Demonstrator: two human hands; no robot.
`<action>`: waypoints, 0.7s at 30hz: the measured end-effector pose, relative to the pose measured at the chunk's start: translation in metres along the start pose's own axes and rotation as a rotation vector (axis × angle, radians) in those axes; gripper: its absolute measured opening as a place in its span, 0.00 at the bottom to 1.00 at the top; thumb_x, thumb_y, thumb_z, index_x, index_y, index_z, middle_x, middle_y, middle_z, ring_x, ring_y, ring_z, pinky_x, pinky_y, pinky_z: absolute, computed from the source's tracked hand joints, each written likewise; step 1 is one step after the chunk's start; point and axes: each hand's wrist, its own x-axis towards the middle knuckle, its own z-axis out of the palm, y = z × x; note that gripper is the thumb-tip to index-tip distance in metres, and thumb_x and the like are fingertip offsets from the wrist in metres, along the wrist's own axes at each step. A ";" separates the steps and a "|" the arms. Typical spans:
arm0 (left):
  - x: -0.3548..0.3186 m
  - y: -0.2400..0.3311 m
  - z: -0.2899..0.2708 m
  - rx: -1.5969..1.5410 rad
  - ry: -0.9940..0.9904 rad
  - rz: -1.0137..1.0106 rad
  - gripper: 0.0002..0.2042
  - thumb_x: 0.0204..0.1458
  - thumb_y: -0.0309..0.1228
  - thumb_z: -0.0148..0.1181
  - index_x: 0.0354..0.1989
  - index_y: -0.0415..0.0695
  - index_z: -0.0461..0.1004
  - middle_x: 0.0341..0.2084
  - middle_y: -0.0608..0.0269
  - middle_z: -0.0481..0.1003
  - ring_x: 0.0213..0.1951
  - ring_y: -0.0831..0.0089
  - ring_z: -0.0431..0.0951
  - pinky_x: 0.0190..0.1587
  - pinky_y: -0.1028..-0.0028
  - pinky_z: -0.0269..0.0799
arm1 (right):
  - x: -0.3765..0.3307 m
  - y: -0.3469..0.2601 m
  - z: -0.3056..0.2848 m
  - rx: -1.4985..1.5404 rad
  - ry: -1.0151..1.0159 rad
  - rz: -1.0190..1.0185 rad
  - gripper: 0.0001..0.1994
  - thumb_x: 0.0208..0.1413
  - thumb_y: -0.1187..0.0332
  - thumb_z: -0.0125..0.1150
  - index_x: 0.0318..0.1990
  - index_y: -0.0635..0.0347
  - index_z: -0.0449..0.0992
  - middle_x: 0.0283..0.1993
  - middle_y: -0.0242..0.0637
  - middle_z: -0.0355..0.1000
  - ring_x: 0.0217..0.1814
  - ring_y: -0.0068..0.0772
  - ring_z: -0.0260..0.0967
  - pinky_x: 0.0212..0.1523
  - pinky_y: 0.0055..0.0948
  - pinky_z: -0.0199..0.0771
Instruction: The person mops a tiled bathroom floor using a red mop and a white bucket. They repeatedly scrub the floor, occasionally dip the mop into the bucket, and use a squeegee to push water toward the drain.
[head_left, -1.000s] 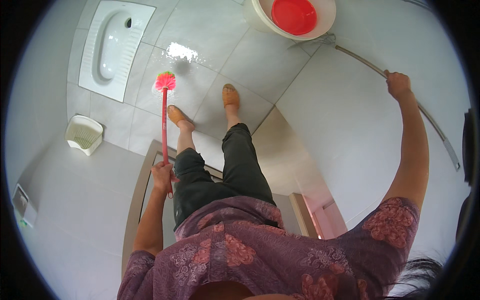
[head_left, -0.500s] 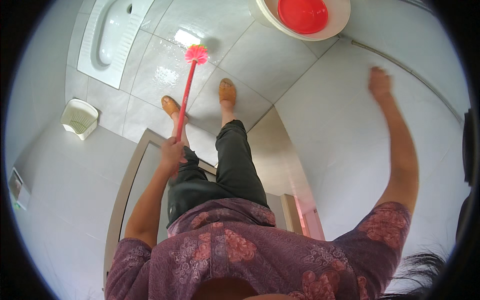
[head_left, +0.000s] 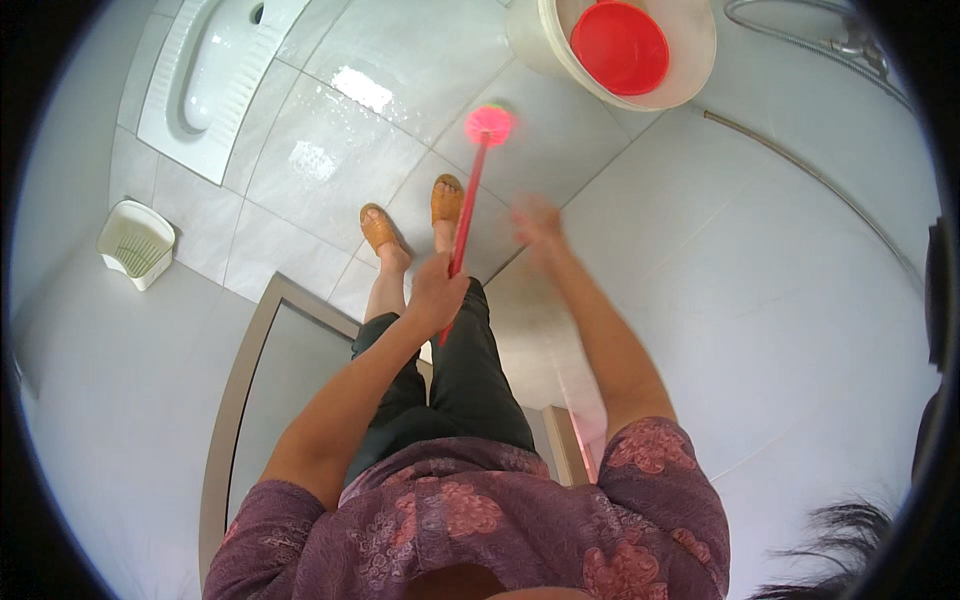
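My left hand (head_left: pixel 438 292) is closed around the red stick of a long-handled brush (head_left: pixel 466 215). Its round pink bristle head (head_left: pixel 489 126) points away from me, above the tiled floor and a little short of the white bucket (head_left: pixel 540 50). My right hand (head_left: pixel 538 220), to the right of the brush stick and apart from it, is smeared by motion, so its fingers cannot be made out clearly. Nothing large shows in it. Inside the bucket sits a red plastic bowl-shaped vessel (head_left: pixel 620 50).
A white squat toilet (head_left: pixel 205 85) is set into the floor at far left, with wet tiles (head_left: pixel 345 120) beside it. A pale plastic basket (head_left: pixel 137 245) stands near the left wall. A door frame (head_left: pixel 240 390) is close on my left. A hose (head_left: pixel 800 160) runs along the right wall.
My left hand has carried the brush to the right, toward the bucket's side. My right hand has swung in from the far right to near the brush. My feet have shifted closer together.
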 end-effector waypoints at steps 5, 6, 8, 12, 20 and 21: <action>-0.017 -0.067 -0.038 -0.184 0.201 0.145 0.11 0.42 0.26 0.51 0.34 0.35 0.68 0.22 0.40 0.70 0.28 0.45 0.72 0.32 0.58 0.67 | 0.062 -0.080 -0.057 0.528 0.262 -0.128 0.18 0.53 0.60 0.55 0.47 0.62 0.63 0.45 0.42 0.61 0.41 0.39 0.67 0.36 0.41 0.76; -0.018 -0.078 -0.048 -0.153 0.207 0.070 0.11 0.42 0.26 0.51 0.35 0.35 0.68 0.21 0.40 0.70 0.27 0.44 0.72 0.31 0.58 0.67 | 0.068 -0.090 -0.056 0.495 0.273 -0.125 0.19 0.53 0.61 0.55 0.47 0.62 0.62 0.46 0.43 0.62 0.43 0.41 0.67 0.37 0.43 0.76; -0.020 -0.096 -0.066 -0.172 0.284 0.193 0.11 0.42 0.26 0.51 0.34 0.34 0.68 0.20 0.41 0.70 0.24 0.45 0.71 0.29 0.59 0.67 | 0.069 -0.098 -0.040 0.446 0.214 -0.111 0.19 0.53 0.62 0.56 0.48 0.62 0.62 0.44 0.44 0.63 0.42 0.43 0.68 0.38 0.44 0.76; -0.024 -0.113 -0.094 -0.204 0.285 0.150 0.10 0.41 0.25 0.51 0.32 0.33 0.68 0.17 0.44 0.68 0.20 0.51 0.71 0.27 0.62 0.66 | 0.060 -0.083 0.008 0.433 0.028 -0.018 0.17 0.53 0.63 0.56 0.47 0.61 0.62 0.38 0.42 0.67 0.35 0.41 0.71 0.36 0.44 0.76; -0.029 -0.124 -0.121 -0.206 0.323 0.109 0.13 0.39 0.23 0.50 0.36 0.33 0.69 0.16 0.47 0.67 0.18 0.61 0.67 0.25 0.67 0.65 | 0.073 -0.097 -0.003 0.934 0.255 -0.085 0.12 0.51 0.64 0.55 0.39 0.60 0.64 0.33 0.42 0.67 0.32 0.40 0.71 0.34 0.45 0.76; -0.029 -0.124 -0.122 -0.168 0.344 0.160 0.13 0.39 0.23 0.50 0.36 0.33 0.69 0.17 0.47 0.67 0.18 0.60 0.67 0.25 0.67 0.65 | 0.075 -0.107 -0.006 0.868 0.345 -0.107 0.12 0.51 0.64 0.54 0.39 0.60 0.64 0.31 0.42 0.67 0.32 0.39 0.70 0.33 0.46 0.76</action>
